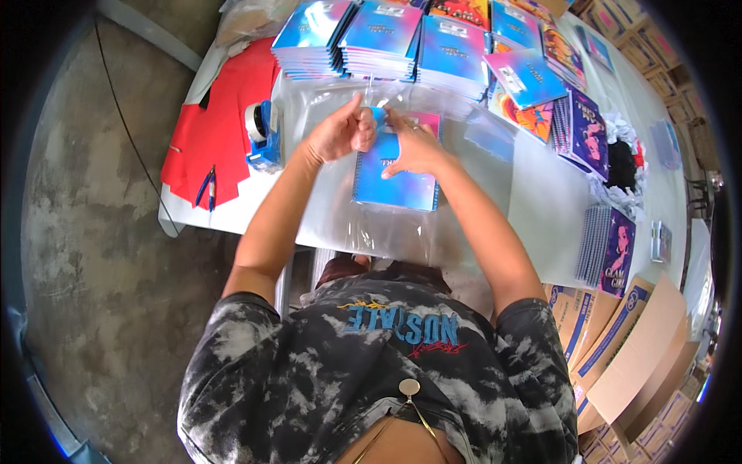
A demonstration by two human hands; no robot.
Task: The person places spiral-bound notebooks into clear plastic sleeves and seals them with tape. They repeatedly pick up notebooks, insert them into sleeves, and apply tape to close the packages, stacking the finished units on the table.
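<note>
The blue spiral notebook point(396, 188) lies near the table's point(541, 232) front edge, long axis running away from it, beneath the nearer right hand point(420, 147), thumb spread from fingers; the left hand's point(338, 134) fingers curl, grip indeterminable.

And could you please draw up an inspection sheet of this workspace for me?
Surface: pale table, with clear plastic film on it.
Job's things: blue-and-pink notebook, lying flat.
Clutter: notebook stacks along the far side; tape dispenser, red material and blue-handled tool at left.
Hands: right hand over the notebook; left hand partly curled near its upper left; grips unclear.
Cables: thin dark line across the floor, perhaps a cord.
Surroundings: open cardboard box at lower right.
</note>
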